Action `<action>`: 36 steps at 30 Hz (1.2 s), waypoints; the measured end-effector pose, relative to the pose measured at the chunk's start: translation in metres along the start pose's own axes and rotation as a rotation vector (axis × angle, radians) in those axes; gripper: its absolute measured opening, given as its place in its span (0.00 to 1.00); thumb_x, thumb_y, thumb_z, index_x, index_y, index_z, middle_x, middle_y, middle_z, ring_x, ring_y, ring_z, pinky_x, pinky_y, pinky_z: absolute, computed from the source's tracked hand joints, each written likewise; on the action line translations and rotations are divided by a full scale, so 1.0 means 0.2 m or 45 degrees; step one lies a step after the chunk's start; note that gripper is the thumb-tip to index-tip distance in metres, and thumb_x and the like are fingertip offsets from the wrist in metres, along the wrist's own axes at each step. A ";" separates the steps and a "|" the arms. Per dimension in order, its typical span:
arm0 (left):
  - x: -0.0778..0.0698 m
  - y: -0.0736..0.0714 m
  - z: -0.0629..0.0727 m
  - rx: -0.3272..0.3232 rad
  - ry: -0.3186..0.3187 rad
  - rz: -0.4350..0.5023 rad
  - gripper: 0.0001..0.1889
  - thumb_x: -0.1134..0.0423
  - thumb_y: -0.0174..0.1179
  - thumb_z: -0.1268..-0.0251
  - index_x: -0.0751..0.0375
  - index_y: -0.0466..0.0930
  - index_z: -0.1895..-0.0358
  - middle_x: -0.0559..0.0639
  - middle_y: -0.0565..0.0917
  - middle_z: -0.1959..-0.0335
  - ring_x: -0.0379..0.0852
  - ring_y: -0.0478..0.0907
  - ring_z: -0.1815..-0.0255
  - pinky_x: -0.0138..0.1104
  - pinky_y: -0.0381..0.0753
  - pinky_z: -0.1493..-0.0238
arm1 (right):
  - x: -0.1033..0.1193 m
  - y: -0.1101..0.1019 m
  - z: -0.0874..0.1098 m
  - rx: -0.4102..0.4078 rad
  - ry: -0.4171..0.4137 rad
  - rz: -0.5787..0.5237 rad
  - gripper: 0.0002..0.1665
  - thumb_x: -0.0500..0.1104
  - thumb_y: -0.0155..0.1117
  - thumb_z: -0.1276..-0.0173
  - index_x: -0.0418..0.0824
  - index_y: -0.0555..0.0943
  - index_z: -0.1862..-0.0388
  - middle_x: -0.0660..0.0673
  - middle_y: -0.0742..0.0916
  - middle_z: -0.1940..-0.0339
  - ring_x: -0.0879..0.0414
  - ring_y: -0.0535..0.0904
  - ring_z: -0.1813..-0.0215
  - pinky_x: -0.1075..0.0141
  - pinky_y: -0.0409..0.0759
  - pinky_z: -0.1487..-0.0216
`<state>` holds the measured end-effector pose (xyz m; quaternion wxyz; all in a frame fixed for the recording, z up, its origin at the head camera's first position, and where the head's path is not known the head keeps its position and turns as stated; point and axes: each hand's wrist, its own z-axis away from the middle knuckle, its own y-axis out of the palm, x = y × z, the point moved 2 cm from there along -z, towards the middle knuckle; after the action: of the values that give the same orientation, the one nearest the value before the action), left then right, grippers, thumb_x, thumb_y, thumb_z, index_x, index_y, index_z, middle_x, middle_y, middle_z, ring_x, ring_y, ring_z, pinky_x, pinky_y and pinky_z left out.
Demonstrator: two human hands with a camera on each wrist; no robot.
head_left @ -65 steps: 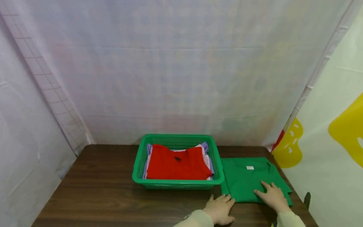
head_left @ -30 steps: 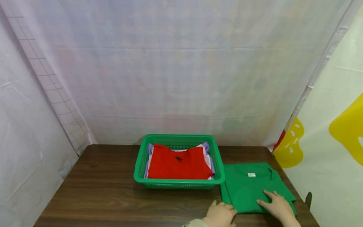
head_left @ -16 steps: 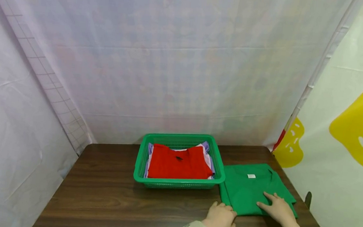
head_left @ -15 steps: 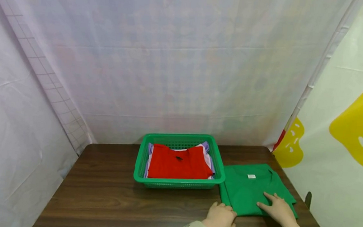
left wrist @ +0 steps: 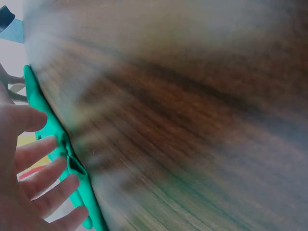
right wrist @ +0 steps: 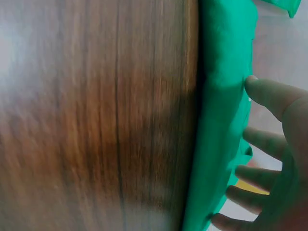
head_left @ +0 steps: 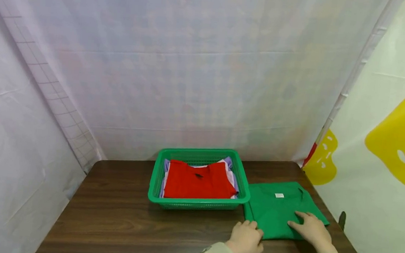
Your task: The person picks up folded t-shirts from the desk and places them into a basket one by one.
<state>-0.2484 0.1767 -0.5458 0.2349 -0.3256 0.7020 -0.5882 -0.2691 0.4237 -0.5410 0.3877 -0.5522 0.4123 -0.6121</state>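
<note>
A folded green shirt [head_left: 278, 211] with a white label lies flat on the right side of the table. The left hand [head_left: 245, 241] is at its near left corner, fingertips touching the fabric. In the left wrist view the left hand's fingers [left wrist: 43, 185] are loosely bent and spread along the green edge. On the front right part of the shirt rests the right hand [head_left: 312, 229]. The right wrist view shows its fingers [right wrist: 257, 178] spread, their tips on the cloth without pinching it. The shirt's underside is hidden.
Left of the shirt, close against it, stands a green plastic basket [head_left: 198, 203] holding a folded red garment [head_left: 197, 184] above white and purple ones. The brown wooden table [head_left: 116, 207] ends at a pale curtain [head_left: 199, 82] behind and beside a fruit-printed sheet [head_left: 357, 172] at right.
Over the last two seconds the green shirt has slid a little toward the person, both hands on it. In the last half second the left fingertips have crept slightly further onto its corner.
</note>
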 end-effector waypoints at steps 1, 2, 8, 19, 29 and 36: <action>0.00 0.00 0.00 -0.010 -0.006 0.011 0.09 0.45 0.63 0.44 0.40 0.83 0.62 0.39 0.73 0.67 0.38 0.71 0.64 0.33 0.67 0.70 | -0.01 0.00 0.00 -0.004 0.005 -0.002 0.49 0.68 0.58 0.36 0.25 0.71 0.38 0.15 0.67 0.40 0.19 0.62 0.41 0.31 0.67 0.48; 0.01 0.00 -0.01 -0.014 -0.010 0.024 0.11 0.45 0.63 0.44 0.40 0.82 0.60 0.39 0.73 0.66 0.38 0.71 0.63 0.33 0.67 0.70 | -0.01 -0.01 -0.01 -0.005 0.013 -0.009 0.50 0.68 0.58 0.36 0.24 0.70 0.37 0.14 0.65 0.39 0.18 0.61 0.40 0.30 0.66 0.49; 0.02 0.04 -0.02 0.115 -0.011 0.070 0.26 0.40 0.57 0.37 0.31 0.72 0.34 0.38 0.70 0.34 0.39 0.67 0.36 0.41 0.72 0.45 | -0.05 0.00 -0.05 0.074 0.006 -0.054 0.53 0.68 0.56 0.35 0.21 0.65 0.34 0.10 0.60 0.38 0.16 0.56 0.39 0.28 0.62 0.47; 0.03 0.07 -0.02 0.322 -0.053 0.160 0.27 0.35 0.50 0.33 0.23 0.62 0.30 0.33 0.60 0.27 0.40 0.58 0.28 0.48 0.64 0.35 | -0.03 0.01 -0.05 0.092 -0.055 -0.044 0.51 0.65 0.57 0.34 0.19 0.65 0.36 0.09 0.61 0.40 0.14 0.55 0.39 0.27 0.59 0.45; 0.03 0.07 -0.02 0.332 -0.049 0.195 0.26 0.37 0.53 0.34 0.23 0.65 0.32 0.32 0.63 0.29 0.40 0.61 0.30 0.49 0.65 0.36 | -0.05 0.02 -0.04 0.139 -0.023 -0.028 0.53 0.68 0.55 0.34 0.20 0.65 0.36 0.09 0.61 0.40 0.13 0.55 0.40 0.28 0.60 0.45; 0.02 0.06 -0.02 0.325 -0.024 0.193 0.24 0.38 0.53 0.34 0.23 0.68 0.34 0.32 0.65 0.31 0.41 0.64 0.32 0.48 0.67 0.37 | -0.06 0.03 -0.02 0.132 -0.006 -0.011 0.53 0.68 0.55 0.34 0.20 0.65 0.35 0.10 0.62 0.40 0.13 0.55 0.40 0.27 0.60 0.45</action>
<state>-0.2554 0.1769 -0.5559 0.3249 -0.2447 0.6419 -0.6501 -0.2720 0.4335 -0.5506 0.4141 -0.5348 0.3767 -0.6330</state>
